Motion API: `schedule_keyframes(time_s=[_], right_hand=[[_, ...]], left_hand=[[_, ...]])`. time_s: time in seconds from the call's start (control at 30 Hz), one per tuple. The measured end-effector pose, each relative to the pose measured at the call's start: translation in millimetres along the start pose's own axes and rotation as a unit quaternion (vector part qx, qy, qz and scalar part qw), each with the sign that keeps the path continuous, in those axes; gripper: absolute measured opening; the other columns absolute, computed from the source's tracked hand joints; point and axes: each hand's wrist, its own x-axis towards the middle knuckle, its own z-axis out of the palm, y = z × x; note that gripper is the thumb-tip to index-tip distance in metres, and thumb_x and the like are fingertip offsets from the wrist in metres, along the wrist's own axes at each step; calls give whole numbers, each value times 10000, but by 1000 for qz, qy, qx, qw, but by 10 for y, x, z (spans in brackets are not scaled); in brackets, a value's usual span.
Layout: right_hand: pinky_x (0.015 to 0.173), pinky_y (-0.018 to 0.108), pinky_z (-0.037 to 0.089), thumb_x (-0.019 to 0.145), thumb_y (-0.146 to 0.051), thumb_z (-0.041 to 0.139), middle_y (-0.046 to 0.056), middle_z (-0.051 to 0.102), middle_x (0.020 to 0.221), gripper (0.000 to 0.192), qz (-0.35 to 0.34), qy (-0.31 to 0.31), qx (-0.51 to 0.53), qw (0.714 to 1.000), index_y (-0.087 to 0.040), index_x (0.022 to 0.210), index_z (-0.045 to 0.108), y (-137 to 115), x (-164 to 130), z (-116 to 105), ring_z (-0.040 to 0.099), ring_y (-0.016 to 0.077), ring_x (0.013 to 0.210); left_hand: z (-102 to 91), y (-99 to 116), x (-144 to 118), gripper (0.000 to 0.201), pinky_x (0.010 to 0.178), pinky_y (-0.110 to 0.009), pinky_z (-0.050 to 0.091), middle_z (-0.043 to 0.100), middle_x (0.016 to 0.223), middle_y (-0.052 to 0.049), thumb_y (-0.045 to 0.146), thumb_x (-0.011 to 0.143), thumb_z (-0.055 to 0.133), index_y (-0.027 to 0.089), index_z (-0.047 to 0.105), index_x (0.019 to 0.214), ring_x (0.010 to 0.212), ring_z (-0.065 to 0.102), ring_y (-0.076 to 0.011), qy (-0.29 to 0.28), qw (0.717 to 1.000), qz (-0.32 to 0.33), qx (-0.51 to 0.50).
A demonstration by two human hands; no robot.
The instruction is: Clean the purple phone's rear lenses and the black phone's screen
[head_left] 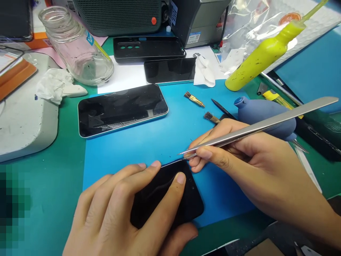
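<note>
The left hand [128, 213] lies flat over a small black phone [170, 199], hiding most of its left part; its fingers [179, 179] are spread and press on the dark glass. The phone rests at the near edge of a blue mat [149, 142] on the green worktop [64, 177]. The right hand [239, 156] pinches steel tweezers [255, 126] between thumb and fingers, the closed tips just above the phone's upper edge; whether they touch it I cannot tell. A patch at lower left is pixelated. Behind, a larger phone [122, 109] lies face up on the mat, near a glass jar [77, 46] lying on its side whose label is too tilted to read. A yellow-green squeeze bottle [263, 57] and a grey-blue air blower [261, 113] sit behind the right hand, the blower partly hidden by it. The sticker on the dark box [198, 21] is illegible.
</note>
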Motion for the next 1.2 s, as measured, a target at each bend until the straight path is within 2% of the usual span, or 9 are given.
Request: schedule_keyframes(time_s=[0.1, 0.23, 0.43, 0.57, 0.77, 0.9, 1.07, 1.2], right_hand=[[789, 253, 676, 975, -454, 832, -6, 799, 904, 234, 5, -15, 22, 1000, -303, 797, 827, 10, -10, 5, 804, 187, 935], [781, 220, 671, 971, -430, 838, 8, 785, 897, 215, -4, -3, 41, 999, -270, 827, 826, 18, -31, 5, 795, 166, 865], [759, 246, 672, 935, -457, 875, 14, 783, 872, 211, -6, -4, 62, 998, -254, 889, 838, 46, -28, 6, 793, 179, 814], [740, 227, 655, 943, -453, 868, -4, 778, 871, 212, 3, 0, 71, 997, -253, 891, 820, 59, -35, 16, 780, 154, 774], [829, 267, 657, 963, -436, 847, -20, 774, 884, 190, 6, -3, 63, 998, -284, 859, 802, 65, -48, 6, 795, 173, 873], [784, 262, 646, 952, -413, 865, -23, 775, 884, 168, 17, -8, 84, 996, -260, 918, 802, 97, -69, 0, 788, 160, 811], [809, 240, 645, 989, -391, 828, -15, 770, 874, 218, 6, -6, 96, 995, -235, 845, 781, 95, -80, 10, 785, 143, 819], [821, 200, 636, 959, -325, 859, -26, 769, 890, 142, 14, -17, 127, 992, -228, 887, 784, 97, -68, 4, 788, 132, 846]], left_hand=[[-5, 8, 7, 447, 1104, -532, 388, 610, 1445, -86, 543, 1053, 706, 389, 643, 1469, 1306, 615, -366, -3, 1000, -4, -1], [-17, -1, 21, 423, 1086, -521, 395, 613, 1425, -84, 531, 1072, 683, 381, 641, 1466, 1299, 616, -353, -2, 1000, 0, -7], [-10, -21, 38, 391, 1086, -507, 381, 624, 1402, -79, 549, 1090, 648, 386, 653, 1446, 1285, 614, -332, 3, 1000, 7, -6], [-6, -12, 32, 389, 1094, -511, 386, 619, 1421, -84, 537, 1086, 661, 388, 655, 1446, 1299, 616, -333, 3, 1000, 1, -10], [-47, -41, 33, 440, 1025, -522, 515, 660, 1402, -77, 554, 1033, 719, 418, 657, 1447, 1265, 677, -345, -14, 1000, 4, 25], [-62, -106, 38, 511, 980, -527, 584, 662, 1399, -99, 555, 1029, 716, 414, 624, 1512, 1225, 705, -356, -15, 997, 52, 54], [-77, -54, 25, 468, 1049, -582, 583, 652, 1422, -98, 529, 1032, 716, 420, 647, 1482, 1245, 706, -379, -29, 998, 24, 53], [-82, -95, 21, 519, 1042, -596, 583, 629, 1448, -111, 475, 1046, 696, 422, 584, 1550, 1266, 697, -387, -35, 996, 39, 75]])
